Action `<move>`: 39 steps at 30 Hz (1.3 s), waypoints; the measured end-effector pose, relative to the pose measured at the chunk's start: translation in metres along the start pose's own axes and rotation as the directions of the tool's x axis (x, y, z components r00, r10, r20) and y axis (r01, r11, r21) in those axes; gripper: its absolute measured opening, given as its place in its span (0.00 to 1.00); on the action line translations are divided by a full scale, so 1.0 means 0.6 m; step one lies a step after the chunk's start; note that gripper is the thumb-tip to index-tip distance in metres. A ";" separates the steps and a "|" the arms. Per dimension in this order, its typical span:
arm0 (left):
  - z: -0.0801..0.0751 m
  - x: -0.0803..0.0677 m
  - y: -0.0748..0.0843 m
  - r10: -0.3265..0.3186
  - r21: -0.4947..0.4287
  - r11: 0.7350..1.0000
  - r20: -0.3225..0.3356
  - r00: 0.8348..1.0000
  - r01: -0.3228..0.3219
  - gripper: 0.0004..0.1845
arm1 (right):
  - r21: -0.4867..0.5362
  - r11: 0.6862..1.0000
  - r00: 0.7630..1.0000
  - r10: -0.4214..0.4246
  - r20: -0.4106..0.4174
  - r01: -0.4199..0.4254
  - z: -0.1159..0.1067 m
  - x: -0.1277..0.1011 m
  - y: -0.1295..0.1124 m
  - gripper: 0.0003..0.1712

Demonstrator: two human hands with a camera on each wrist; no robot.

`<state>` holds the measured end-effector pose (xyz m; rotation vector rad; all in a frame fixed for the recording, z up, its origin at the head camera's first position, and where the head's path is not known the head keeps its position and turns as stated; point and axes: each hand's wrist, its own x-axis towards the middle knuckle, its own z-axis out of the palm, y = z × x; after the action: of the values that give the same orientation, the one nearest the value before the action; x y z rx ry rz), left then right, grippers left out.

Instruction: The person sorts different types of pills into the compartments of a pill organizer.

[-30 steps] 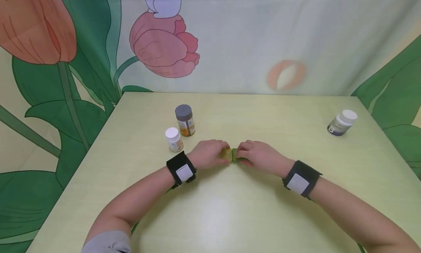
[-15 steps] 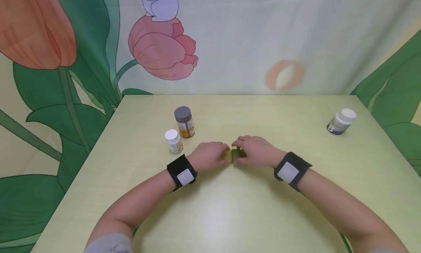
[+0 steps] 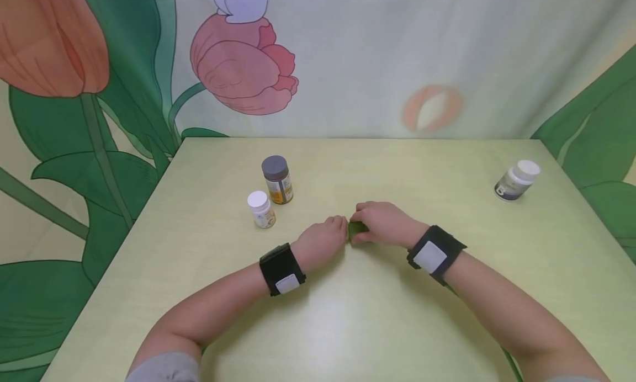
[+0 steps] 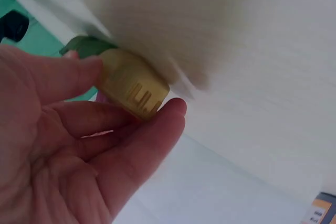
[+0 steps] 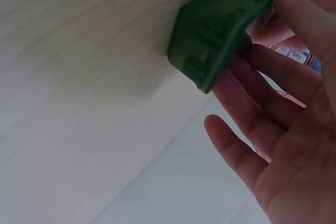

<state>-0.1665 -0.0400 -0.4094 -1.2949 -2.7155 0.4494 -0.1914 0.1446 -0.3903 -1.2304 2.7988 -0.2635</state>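
My left hand [image 3: 320, 242] holds a small yellow pill box [image 4: 134, 82] with raised marks on its face, between thumb and fingers. In the head view the fingers hide this box almost wholly. My right hand [image 3: 385, 223] pinches a green see-through pill box [image 5: 218, 35], its thumb and fingers at opposite sides. That green box shows between the two hands in the head view, low over the table. Green and yellow sit end to end in the left wrist view.
Left of the hands stand a small white bottle [image 3: 261, 210] and a grey-capped jar [image 3: 278, 180]. A white-capped bottle [image 3: 517, 180] is at the far right of the table [image 3: 328, 327]. Behind hangs a curtain [image 3: 358, 62] printed with flowers.
My left hand has turned, and its fingers now cover the yellow pill box. The right hand has shifted slightly left and away from me, its grip on the green box changed.
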 end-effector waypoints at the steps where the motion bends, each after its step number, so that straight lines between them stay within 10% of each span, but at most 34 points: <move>1: -0.001 -0.001 0.002 -0.003 0.014 1.000 0.005 1.000 0.003 0.16 | -0.004 1.000 1.000 0.003 0.001 -0.002 0.000 0.000 0.000 0.20; 10: 0.007 -0.009 0.006 0.018 0.161 0.987 -0.075 0.997 -0.006 0.18 | -0.040 0.999 1.000 -0.002 -0.014 0.001 -0.004 0.000 -0.003 0.19; 16: 0.003 -0.008 -0.013 0.032 -0.099 0.995 -0.017 0.999 -0.033 0.19 | -0.043 0.999 1.000 0.010 -0.006 -0.010 -0.002 -0.002 -0.005 0.20; 24: -0.008 0.038 -0.084 -0.110 -0.551 0.830 -0.008 0.994 0.087 0.12 | -0.056 0.998 0.999 0.036 0.023 -0.035 -0.001 -0.002 -0.005 0.24; 34: 0.012 0.078 -0.107 -0.191 -0.550 0.809 0.086 0.978 0.206 0.12 | -0.075 0.997 1.000 0.019 0.005 -0.019 0.001 -0.003 -0.007 0.24; 36: 0.009 0.071 -0.107 -0.209 -0.611 0.765 0.065 0.976 0.205 0.12 | -0.070 0.997 1.000 0.026 -0.007 -0.026 0.002 -0.005 -0.007 0.24; 39: 0.002 0.051 -0.108 -0.259 -0.762 0.621 0.023 0.966 0.185 0.16 | -0.049 0.998 0.999 0.038 -0.020 -0.039 0.006 -0.008 -0.006 0.26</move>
<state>-0.2341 -0.0553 -0.3917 -0.9888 -3.0151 -0.8734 -0.1850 0.1454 -0.3930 -1.1890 2.8582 -0.2053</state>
